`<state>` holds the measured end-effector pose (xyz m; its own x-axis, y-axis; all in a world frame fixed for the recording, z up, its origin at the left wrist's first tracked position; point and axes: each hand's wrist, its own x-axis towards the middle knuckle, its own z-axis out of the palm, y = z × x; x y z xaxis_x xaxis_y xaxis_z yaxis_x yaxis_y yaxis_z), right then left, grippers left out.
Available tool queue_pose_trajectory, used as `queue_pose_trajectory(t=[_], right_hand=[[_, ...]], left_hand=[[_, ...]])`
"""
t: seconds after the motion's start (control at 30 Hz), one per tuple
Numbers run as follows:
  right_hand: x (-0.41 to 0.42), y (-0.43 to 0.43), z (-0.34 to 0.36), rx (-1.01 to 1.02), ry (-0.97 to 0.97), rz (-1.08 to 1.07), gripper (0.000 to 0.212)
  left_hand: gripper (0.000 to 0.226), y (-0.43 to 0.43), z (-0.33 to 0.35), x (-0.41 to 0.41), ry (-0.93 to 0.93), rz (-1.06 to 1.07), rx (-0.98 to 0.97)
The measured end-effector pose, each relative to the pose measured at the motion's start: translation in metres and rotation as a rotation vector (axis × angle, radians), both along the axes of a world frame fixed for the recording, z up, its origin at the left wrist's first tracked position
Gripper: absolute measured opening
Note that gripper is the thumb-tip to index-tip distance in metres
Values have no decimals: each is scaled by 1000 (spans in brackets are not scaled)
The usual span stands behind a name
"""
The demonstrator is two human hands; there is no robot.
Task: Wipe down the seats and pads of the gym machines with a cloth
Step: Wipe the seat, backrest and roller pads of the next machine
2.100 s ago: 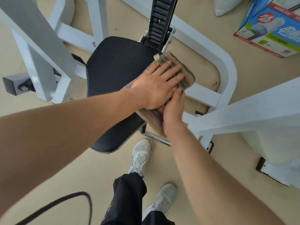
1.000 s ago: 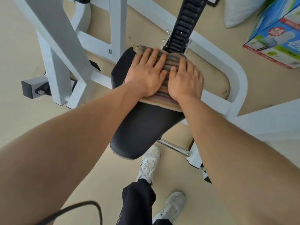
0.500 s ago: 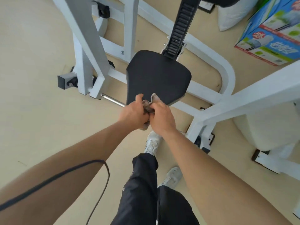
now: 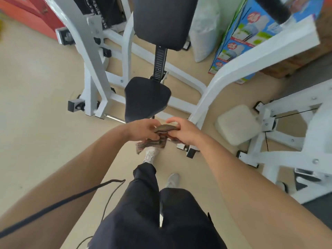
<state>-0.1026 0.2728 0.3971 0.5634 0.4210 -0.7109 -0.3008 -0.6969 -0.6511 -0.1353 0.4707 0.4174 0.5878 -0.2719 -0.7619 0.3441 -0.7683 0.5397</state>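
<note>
A striped brownish cloth (image 4: pixel 158 139) is bunched between both hands, in the air just in front of the black seat (image 4: pixel 146 98) of a white gym machine. My left hand (image 4: pixel 142 130) grips its left part and my right hand (image 4: pixel 183 131) pinches its right part; a loose end hangs below. Neither hand touches the seat. Above the seat, on a black notched post (image 4: pixel 159 63), sits the black back pad (image 4: pixel 162 20).
The white machine frame (image 4: pixel 93 56) stands left and a white arm (image 4: pixel 251 56) crosses right. A pale cream pad (image 4: pixel 237 124) on another white frame lies at right. A blue box (image 4: pixel 242 38) and white bag (image 4: pixel 204 31) stand behind. My legs and shoes are below.
My hands left the seat, where they pressed the cloth flat, and pulled back toward me, gathering the cloth between them. The view has risen, and the back pad now shows.
</note>
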Motion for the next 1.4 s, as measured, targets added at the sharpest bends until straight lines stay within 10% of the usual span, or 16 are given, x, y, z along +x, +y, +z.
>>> queue_pose_trajectory(t=[0.27, 0.57, 1.0, 1.3, 1.4], right_hand=[[-52, -68, 124, -84, -46, 140, 35], [-102, -151, 221, -33, -220, -276, 23], [-269, -233, 265, -210, -411, -736, 17], [-328, -297, 269, -237, -441, -701, 63], [-336, -328, 264, -264, -403, -594, 50]], left_hand=[[35, -66, 123, -37, -373, -158, 268], [23, -144, 219, -49, -558, -447, 434], [29, -244, 248, -146, -733, -518, -50], [26, -328, 251, -203, -803, -662, -99], [27, -368, 256, -213, -796, -730, -70]])
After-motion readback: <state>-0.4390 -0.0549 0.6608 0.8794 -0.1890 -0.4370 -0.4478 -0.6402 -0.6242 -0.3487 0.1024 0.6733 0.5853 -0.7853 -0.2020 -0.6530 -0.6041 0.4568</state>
